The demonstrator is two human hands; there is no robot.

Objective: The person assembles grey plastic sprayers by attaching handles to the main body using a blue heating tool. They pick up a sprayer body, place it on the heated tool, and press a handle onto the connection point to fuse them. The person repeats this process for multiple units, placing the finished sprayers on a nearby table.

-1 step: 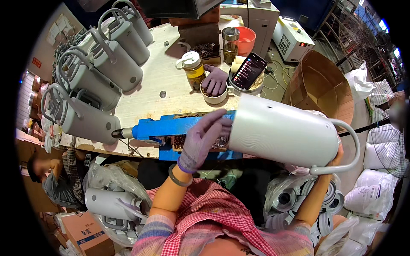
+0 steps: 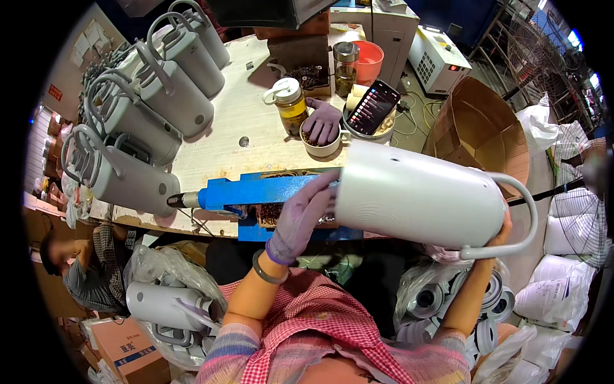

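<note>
A large pale grey jug body (image 2: 416,195) with a curved handle lies nearly level in front of me, its left end beside the blue beam (image 2: 256,191) of a bench fixture. My right hand (image 2: 502,232), mostly hidden, grips the jug at its handle end. My left hand (image 2: 300,217), in a thin purple glove, reaches to the left rim with fingers stretched. Its fingertips disappear behind the rim, so their contact is hidden. Below the beam a tray of small dark parts (image 2: 268,214) shows in part.
Several grey jugs (image 2: 137,179) stand at the table's left. Further back are a spare glove (image 2: 323,121) on a white cup (image 2: 320,148), a lidded jar (image 2: 291,105) and a phone (image 2: 372,105). Bagged parts (image 2: 425,297) lie near my right arm. A person (image 2: 96,275) sits at left.
The jug has shifted slightly left, together with my right hand. My left hand's fingers are now further behind the rim.
</note>
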